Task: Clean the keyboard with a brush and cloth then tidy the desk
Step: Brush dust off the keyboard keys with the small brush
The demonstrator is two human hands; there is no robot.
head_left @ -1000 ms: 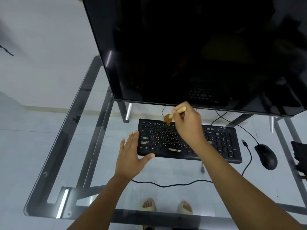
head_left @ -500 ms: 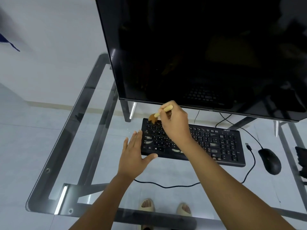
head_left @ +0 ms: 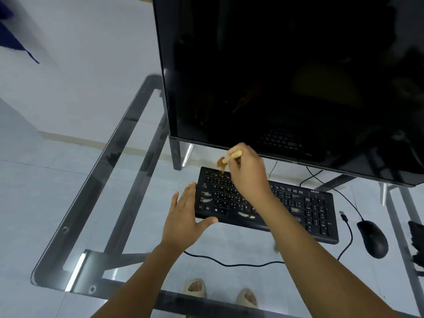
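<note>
A black keyboard (head_left: 305,210) lies on the glass desk (head_left: 75,226) under the monitor, with pale smears on several keys. My right hand (head_left: 249,173) is closed on a small brush (head_left: 231,156) with a pale wooden handle. Its brown bristles touch the keyboard's far left corner. My left hand (head_left: 183,216) rests flat with fingers spread against the keyboard's left end, thumb along the front edge. No cloth is clearly in view.
A large black monitor (head_left: 286,76) stands just behind the keyboard. A black mouse (head_left: 374,241) lies to the right, with a loose USB plug (head_left: 343,214) and cable (head_left: 229,263) nearby. A dark object (head_left: 416,244) sits at the right edge. Sandalled feet show through the glass.
My right hand has carried the brush leftward along the top rows to the keyboard's far left corner. My left hand has stayed at the left end.
</note>
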